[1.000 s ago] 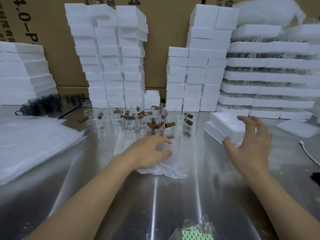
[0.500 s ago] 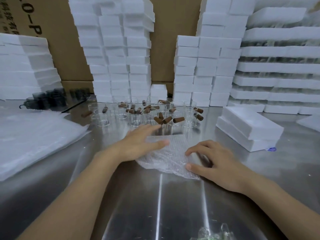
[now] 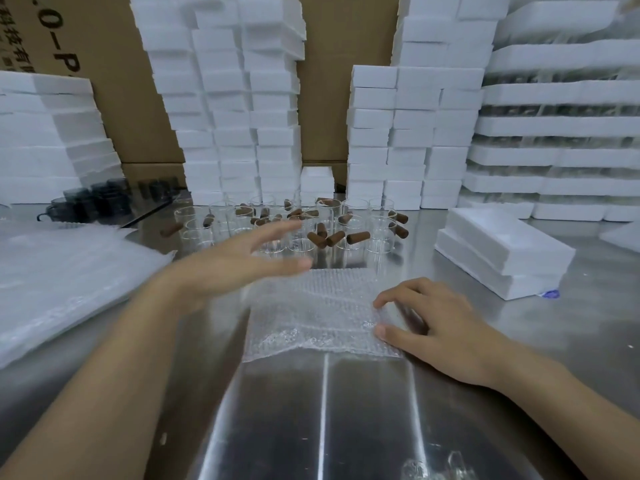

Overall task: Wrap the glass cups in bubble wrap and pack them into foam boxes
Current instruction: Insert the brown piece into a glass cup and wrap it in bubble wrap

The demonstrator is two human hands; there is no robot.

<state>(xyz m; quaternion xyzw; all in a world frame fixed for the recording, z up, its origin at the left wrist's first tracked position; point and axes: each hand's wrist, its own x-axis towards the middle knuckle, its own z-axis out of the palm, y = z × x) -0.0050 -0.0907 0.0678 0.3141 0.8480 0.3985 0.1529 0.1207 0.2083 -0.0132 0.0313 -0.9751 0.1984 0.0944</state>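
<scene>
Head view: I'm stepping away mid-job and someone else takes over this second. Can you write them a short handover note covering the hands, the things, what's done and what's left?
Left hand: open, empty, raised toward the cups.
Right hand: curled fingertips and thumb hold the right edge of the clear bubble wrap sheet.
Things: the sheet lies flat on the shiny steel table. The clear glass cups with brown handles stand grouped behind it. Two stacked white foam boxes sit to the right.
Done: one sheet laid out.
Left: set a cup on the sheet, wrap it, put it in a foam box, then do the rest.
</scene>
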